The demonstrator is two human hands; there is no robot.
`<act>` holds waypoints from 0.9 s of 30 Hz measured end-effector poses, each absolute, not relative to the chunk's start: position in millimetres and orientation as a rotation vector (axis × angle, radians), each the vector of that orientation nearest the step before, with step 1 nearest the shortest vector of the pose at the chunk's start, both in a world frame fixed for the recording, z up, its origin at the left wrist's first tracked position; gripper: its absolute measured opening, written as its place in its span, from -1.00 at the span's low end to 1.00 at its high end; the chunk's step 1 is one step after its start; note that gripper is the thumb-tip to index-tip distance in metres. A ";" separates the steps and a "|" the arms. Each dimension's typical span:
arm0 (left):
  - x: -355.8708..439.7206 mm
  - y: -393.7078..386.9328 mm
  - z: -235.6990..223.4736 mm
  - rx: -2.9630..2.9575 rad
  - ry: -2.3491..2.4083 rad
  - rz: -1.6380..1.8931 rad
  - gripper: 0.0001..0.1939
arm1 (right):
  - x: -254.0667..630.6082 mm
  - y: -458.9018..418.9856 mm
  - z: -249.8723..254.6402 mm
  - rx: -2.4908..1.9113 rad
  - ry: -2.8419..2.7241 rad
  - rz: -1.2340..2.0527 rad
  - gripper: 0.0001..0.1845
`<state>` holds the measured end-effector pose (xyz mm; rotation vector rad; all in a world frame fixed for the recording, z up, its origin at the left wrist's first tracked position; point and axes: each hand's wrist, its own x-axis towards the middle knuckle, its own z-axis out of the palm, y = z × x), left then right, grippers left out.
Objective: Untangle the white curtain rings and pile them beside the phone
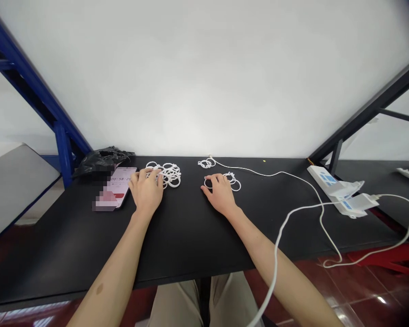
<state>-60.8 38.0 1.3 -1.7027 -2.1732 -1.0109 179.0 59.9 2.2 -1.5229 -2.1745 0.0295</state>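
Note:
My left hand (146, 188) lies at the left side of a pile of white plastic rings (172, 172) with small knobs. Its fingers are spread and bent over the pile's edge, covering part of it. To the right, my right hand (221, 193) rests on a smaller group of white rings (236, 184). Thumb and forefinger are apart there, with part of a ring showing between them; the other fingertips are partly hidden. Behind that hand, a few more white rings (206, 163) lie near the wall.
A phone (122, 181) showing a timer lies left of my left hand, near a black plastic bag (104, 159). A white cable (282, 222) loops across the black table (191, 240) to a power strip (327, 184) at right. Blue (30, 77) and black frame bars flank the table.

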 end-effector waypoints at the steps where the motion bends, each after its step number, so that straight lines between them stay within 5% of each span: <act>1: -61.8 38.6 0.4 -1.708 -2.175 -1.009 -0.67 | 178.8 59.9 1.8 -1.518 -2.176 0.046 -0.68; 6: -58.2 35.3 2.8 -1.777 -2.049 -1.050 -0.68 | 179.2 61.7 -0.6 -1.468 -2.146 0.135 -0.73; 16: -27.2 23.5 7.2 -2.275 -1.637 -1.138 -0.70 | 172.6 52.6 8.9 -1.091 -2.078 0.543 -0.53; 27: -24.0 25.8 6.6 -2.616 -1.626 -1.047 -0.74 | 166.4 37.8 21.7 -0.908 -2.172 0.565 -0.42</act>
